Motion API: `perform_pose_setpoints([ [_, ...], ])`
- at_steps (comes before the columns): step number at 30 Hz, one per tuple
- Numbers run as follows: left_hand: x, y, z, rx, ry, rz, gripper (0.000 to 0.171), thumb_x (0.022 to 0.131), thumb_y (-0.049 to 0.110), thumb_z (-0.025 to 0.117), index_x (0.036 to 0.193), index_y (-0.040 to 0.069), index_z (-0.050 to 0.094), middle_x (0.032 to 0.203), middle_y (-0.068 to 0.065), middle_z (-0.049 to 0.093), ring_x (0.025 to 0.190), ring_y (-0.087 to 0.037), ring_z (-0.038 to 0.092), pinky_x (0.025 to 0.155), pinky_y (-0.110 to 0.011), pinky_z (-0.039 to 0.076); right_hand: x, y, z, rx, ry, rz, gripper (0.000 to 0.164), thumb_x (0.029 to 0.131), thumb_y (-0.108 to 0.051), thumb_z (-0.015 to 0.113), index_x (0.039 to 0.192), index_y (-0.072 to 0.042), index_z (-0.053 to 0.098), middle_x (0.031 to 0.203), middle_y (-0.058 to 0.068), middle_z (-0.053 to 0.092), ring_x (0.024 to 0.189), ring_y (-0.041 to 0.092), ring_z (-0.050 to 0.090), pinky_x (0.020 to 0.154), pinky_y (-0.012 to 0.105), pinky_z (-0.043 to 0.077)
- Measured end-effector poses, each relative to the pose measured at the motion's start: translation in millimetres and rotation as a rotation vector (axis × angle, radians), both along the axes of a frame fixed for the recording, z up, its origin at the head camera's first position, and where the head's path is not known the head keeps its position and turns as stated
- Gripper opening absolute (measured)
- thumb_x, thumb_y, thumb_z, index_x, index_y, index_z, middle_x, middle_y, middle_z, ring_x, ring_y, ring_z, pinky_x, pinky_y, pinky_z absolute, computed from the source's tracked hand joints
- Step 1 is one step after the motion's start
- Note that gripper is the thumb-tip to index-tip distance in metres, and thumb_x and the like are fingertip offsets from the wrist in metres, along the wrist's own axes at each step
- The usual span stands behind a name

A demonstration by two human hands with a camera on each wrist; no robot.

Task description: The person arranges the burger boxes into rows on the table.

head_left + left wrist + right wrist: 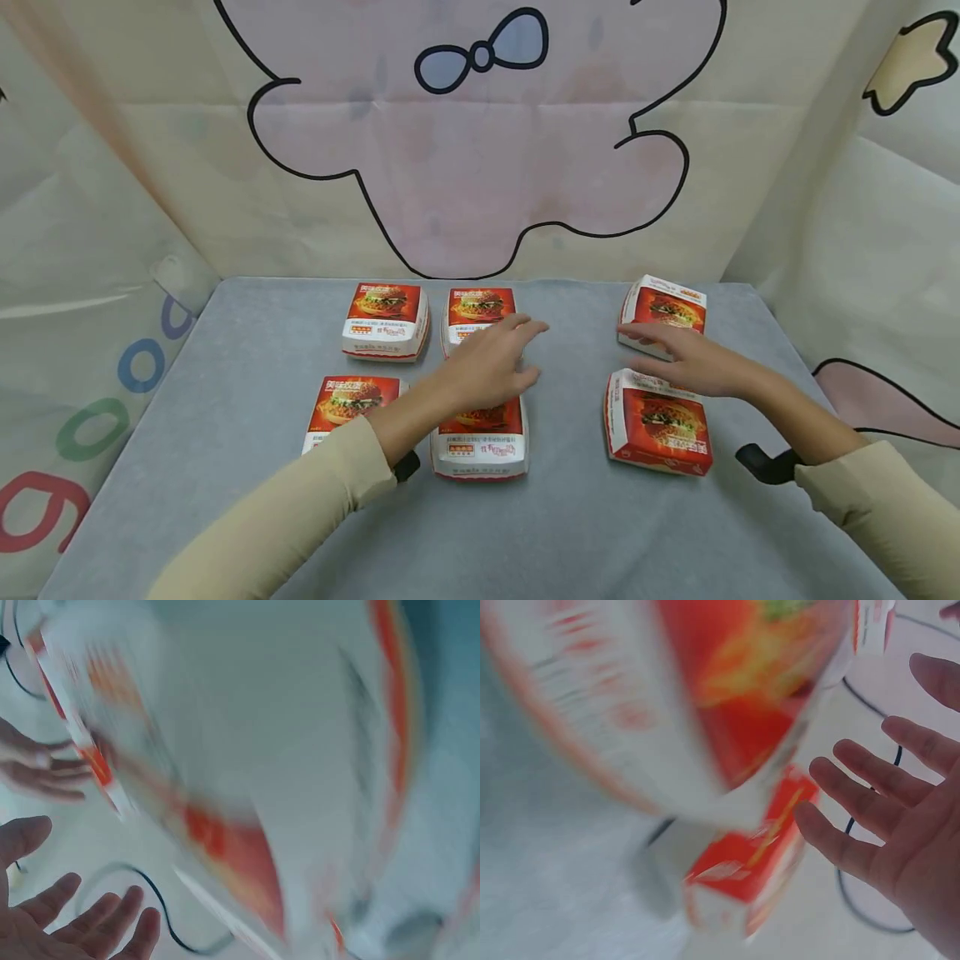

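My left hand (487,367), fingers spread, hovers over the middle pair of burger boxes, partly covering the far box (480,306) and the near box (480,454). In the left wrist view its fingers (129,907) are apart with nothing between them, beside a blurred box. My right hand (690,357) reaches over the right pair with straight fingers. It overlaps the far right box (671,308) and the top edge of the near right box (663,425). The right wrist view shows its fingers (870,799) spread and holding nothing, close to a blurred box.
Two more burger boxes stand at left: one far box (384,321) and one near box (348,404), the latter partly behind my left sleeve. All rest on a table (570,533) covered in grey-blue cloth. Printed cloth hangs (465,167) behind and at both sides.
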State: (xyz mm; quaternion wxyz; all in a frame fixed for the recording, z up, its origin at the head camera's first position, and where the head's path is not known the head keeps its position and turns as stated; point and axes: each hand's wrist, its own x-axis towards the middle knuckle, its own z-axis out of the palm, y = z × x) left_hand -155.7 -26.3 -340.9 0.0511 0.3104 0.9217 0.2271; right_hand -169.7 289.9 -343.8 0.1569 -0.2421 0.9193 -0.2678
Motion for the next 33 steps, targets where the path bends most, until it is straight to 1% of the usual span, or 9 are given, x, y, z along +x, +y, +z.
perform_pose_setpoints([
  [3, 12.9, 14.1, -3.9, 0.001, -0.007, -0.032, 0.058, 0.095, 0.029, 0.066, 0.148, 0.015, 0.047, 0.148, -0.008, 0.049, 0.126, -0.021, 0.056, 0.099, -0.04, 0.049, 6.9, 13.2, -3.0, -0.007, -0.025, -0.026, 0.055, 0.099, -0.026, 0.063, 0.147, -0.007, 0.045, 0.14, 0.023, 0.052, 0.126, 0.043, 0.049, 0.093, 0.062, 0.047],
  [7, 27.5, 30.3, -10.2, -0.007, 0.0, -0.083, 0.063, 0.095, 0.033, 0.066, 0.151, 0.017, 0.043, 0.152, -0.007, 0.045, 0.122, -0.018, 0.059, 0.094, -0.035, 0.052, 14.5, 24.7, -8.2, -0.017, -0.025, -0.048, 0.053, 0.099, -0.023, 0.062, 0.146, -0.004, 0.046, 0.136, 0.026, 0.054, 0.12, 0.045, 0.054, 0.087, 0.057, 0.052],
  [13, 43.0, 48.3, -19.3, -0.03, -0.005, -0.145, 0.071, 0.094, 0.037, 0.068, 0.155, 0.021, 0.037, 0.155, -0.006, 0.04, 0.117, -0.017, 0.062, 0.087, -0.031, 0.054, 22.4, 36.9, -14.1, -0.04, -0.039, -0.068, 0.056, 0.099, -0.022, 0.061, 0.147, 0.001, 0.042, 0.14, 0.031, 0.05, 0.118, 0.047, 0.056, 0.083, 0.055, 0.055],
  [16, 49.0, 55.5, -23.3, -0.049, -0.002, -0.167, 0.072, 0.093, 0.039, 0.069, 0.155, 0.022, 0.036, 0.156, -0.007, 0.04, 0.116, -0.016, 0.063, 0.087, -0.03, 0.054, 26.9, 41.9, -14.7, -0.044, -0.031, -0.066, 0.056, 0.1, -0.021, 0.06, 0.147, 0.002, 0.042, 0.143, 0.03, 0.048, 0.118, 0.046, 0.056, 0.083, 0.052, 0.056],
  [21, 57.5, 65.2, -29.6, -0.049, 0.031, -0.201, 0.07, 0.093, 0.039, 0.069, 0.153, 0.021, 0.04, 0.155, -0.008, 0.04, 0.112, -0.014, 0.065, 0.082, -0.026, 0.054, 34.3, 49.9, -18.0, -0.022, -0.009, -0.074, 0.055, 0.099, -0.019, 0.061, 0.146, 0.002, 0.043, 0.141, 0.027, 0.05, 0.117, 0.043, 0.058, 0.083, 0.045, 0.057],
  [24, 62.0, 69.0, -32.7, -0.07, 0.024, -0.213, 0.07, 0.092, 0.04, 0.07, 0.153, 0.022, 0.04, 0.155, -0.006, 0.04, 0.113, -0.012, 0.064, 0.081, -0.025, 0.054, 36.8, 53.2, -20.4, -0.017, -0.001, -0.078, 0.054, 0.099, -0.019, 0.061, 0.146, 0.002, 0.045, 0.14, 0.027, 0.052, 0.117, 0.043, 0.058, 0.083, 0.042, 0.057],
  [29, 67.9, 74.2, -36.5, -0.118, 0.024, -0.243, 0.069, 0.092, 0.041, 0.07, 0.152, 0.025, 0.041, 0.154, -0.003, 0.041, 0.114, -0.011, 0.063, 0.082, -0.025, 0.054, 40.0, 56.1, -21.6, -0.022, 0.015, -0.073, 0.052, 0.098, -0.016, 0.063, 0.144, 0.002, 0.048, 0.139, 0.027, 0.053, 0.115, 0.041, 0.059, 0.082, 0.026, 0.053],
  [31, 69.9, 76.1, -37.1, -0.136, 0.03, -0.259, 0.068, 0.092, 0.041, 0.07, 0.152, 0.025, 0.042, 0.154, -0.003, 0.042, 0.112, -0.011, 0.064, 0.081, -0.024, 0.053, 41.2, 57.1, -22.4, -0.019, 0.011, -0.07, 0.053, 0.097, -0.017, 0.064, 0.144, 0.003, 0.047, 0.139, 0.028, 0.052, 0.114, 0.042, 0.059, 0.081, 0.024, 0.052],
  [33, 71.8, 77.3, -37.4, -0.159, 0.024, -0.276, 0.068, 0.092, 0.042, 0.069, 0.152, 0.026, 0.042, 0.154, -0.004, 0.043, 0.112, -0.011, 0.063, 0.08, -0.024, 0.053, 42.7, 57.7, -23.0, -0.016, 0.011, -0.07, 0.053, 0.097, -0.018, 0.064, 0.144, 0.002, 0.048, 0.138, 0.027, 0.053, 0.114, 0.041, 0.059, 0.081, 0.026, 0.053],
])
